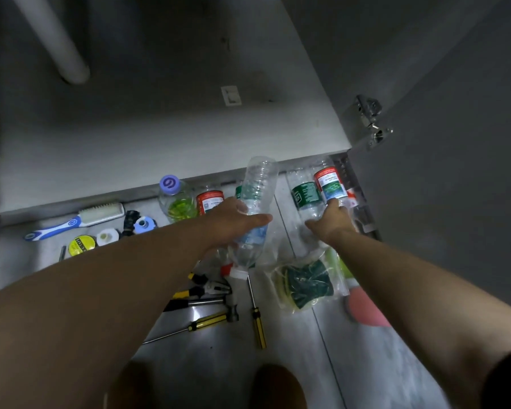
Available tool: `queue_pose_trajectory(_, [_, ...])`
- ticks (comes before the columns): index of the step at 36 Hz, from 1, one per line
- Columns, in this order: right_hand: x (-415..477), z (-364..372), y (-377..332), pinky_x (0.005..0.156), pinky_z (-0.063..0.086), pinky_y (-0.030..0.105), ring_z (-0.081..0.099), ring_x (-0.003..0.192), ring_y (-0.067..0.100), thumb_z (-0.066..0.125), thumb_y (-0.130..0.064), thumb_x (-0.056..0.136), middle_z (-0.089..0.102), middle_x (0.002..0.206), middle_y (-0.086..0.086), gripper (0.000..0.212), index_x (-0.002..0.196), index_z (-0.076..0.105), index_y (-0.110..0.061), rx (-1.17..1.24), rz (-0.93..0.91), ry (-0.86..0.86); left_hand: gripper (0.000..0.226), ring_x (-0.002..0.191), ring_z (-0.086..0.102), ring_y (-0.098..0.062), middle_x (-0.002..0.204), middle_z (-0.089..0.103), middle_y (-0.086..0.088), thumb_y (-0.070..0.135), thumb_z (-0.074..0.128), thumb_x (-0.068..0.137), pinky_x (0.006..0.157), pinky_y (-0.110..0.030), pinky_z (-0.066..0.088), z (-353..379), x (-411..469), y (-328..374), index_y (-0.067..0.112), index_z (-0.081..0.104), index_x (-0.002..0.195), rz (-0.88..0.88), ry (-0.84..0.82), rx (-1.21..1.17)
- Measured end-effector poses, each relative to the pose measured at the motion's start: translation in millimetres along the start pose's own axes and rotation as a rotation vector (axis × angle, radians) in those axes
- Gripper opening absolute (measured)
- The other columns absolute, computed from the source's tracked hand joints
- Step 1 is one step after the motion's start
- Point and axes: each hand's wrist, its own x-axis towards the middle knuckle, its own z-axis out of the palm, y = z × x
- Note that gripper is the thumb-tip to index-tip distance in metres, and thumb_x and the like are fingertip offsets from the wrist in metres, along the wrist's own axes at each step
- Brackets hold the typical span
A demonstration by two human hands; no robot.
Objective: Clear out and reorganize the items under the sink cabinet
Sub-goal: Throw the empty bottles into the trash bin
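My left hand [233, 221] grips clear plastic bottles [257, 202], the top one pointing bottom-first toward the cabinet shelf [160, 143]. My right hand [332, 224] holds two more clear bottles, one with a green label [306, 196] and one with a red and blue label [329, 183], near the cabinet's right edge. The shelf itself lies bare and grey ahead of both hands. More bottles stand on the floor behind my left hand: a purple-capped one [174, 199] and a red-labelled one [208, 200].
On the tiled floor lie a scrub brush [77, 221], tape rolls [81, 245], pliers [204, 286], a hammer [213, 308], screwdrivers [257, 317] and a plastic bag of green scourers [304, 283]. A pipe [53, 39] descends at back left. The open door with hinge [369, 119] stands right.
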Motion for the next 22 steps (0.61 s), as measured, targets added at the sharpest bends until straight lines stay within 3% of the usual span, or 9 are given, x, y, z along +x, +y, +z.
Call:
queue_pose_trajectory(5, [15, 11, -8, 0.11, 0.044, 0.052, 0.05, 0.132, 0.041, 0.075, -0.03, 0.089, 0.048, 0.143, 0.023, 0.093, 0.156, 0.012, -0.011, -0.009, 0.043, -0.068, 0.06, 0.095, 0.064, -0.02, 0.11, 0.058, 0.0, 0.053, 0.078, 0.082, 0.077, -0.037, 0.059, -2, 6, -4, 0.018, 0.05, 0.122, -0.002, 0.026, -0.054])
queue_pose_trajectory(9, [16, 11, -10, 0.106, 0.047, 0.05, 0.052, 0.129, 0.041, 0.071, -0.031, 0.091, 0.047, 0.143, 0.024, 0.089, 0.156, 0.014, -0.011, -0.038, 0.047, -0.035, 0.051, 0.076, 0.062, -0.016, 0.1, 0.062, -0.004, 0.051, 0.077, 0.084, 0.059, -0.028, 0.051, -4, 9, -8, 0.017, 0.055, 0.115, 0.002, 0.031, -0.107])
queue_pose_trajectory(12, [6, 3, -8, 0.106, 0.047, 0.052, 0.049, 0.131, 0.042, 0.069, -0.043, 0.089, 0.041, 0.149, 0.022, 0.09, 0.156, 0.017, -0.014, -0.059, 0.035, -0.004, 0.042, 0.073, 0.065, -0.019, 0.095, 0.068, -0.006, 0.055, 0.076, 0.084, 0.06, -0.029, 0.052, -6, 7, -7, 0.02, 0.059, 0.101, 0.001, 0.02, -0.119])
queue_pose_trajectory(17, [-13, -24, -14, 0.102, 0.049, 0.047, 0.052, 0.126, 0.04, 0.063, -0.051, 0.09, 0.04, 0.146, 0.022, 0.081, 0.15, 0.029, -0.01, -0.008, -0.013, 0.06, 0.056, 0.078, 0.071, -0.023, 0.092, 0.073, -0.007, 0.063, 0.072, 0.083, 0.068, -0.038, 0.059, -8, -9, 10, 0.016, 0.06, 0.11, 0.014, 0.001, -0.154])
queue_pose_trajectory(20, [-35, -52, -21, 0.091, 0.057, 0.042, 0.064, 0.109, 0.036, 0.063, -0.05, 0.089, 0.049, 0.135, 0.019, 0.074, 0.145, 0.038, -0.009, 0.092, 0.009, 0.046, 0.069, 0.084, 0.074, -0.027, 0.104, 0.072, -0.012, 0.067, 0.071, 0.081, 0.074, -0.042, 0.061, -8, -29, 29, 0.014, 0.055, 0.122, -0.002, -0.015, -0.159])
queue_pose_trajectory(22, [-56, -74, -23, 0.06, 0.062, 0.031, 0.074, 0.077, 0.026, 0.064, -0.046, 0.088, 0.059, 0.116, 0.014, 0.065, 0.139, 0.045, -0.009, 0.207, 0.032, 0.016, 0.068, 0.08, 0.073, -0.028, 0.103, 0.075, -0.014, 0.066, 0.072, 0.081, 0.072, -0.04, 0.058, -8, -46, 44, 0.014, 0.058, 0.123, 0.008, -0.057, -0.143])
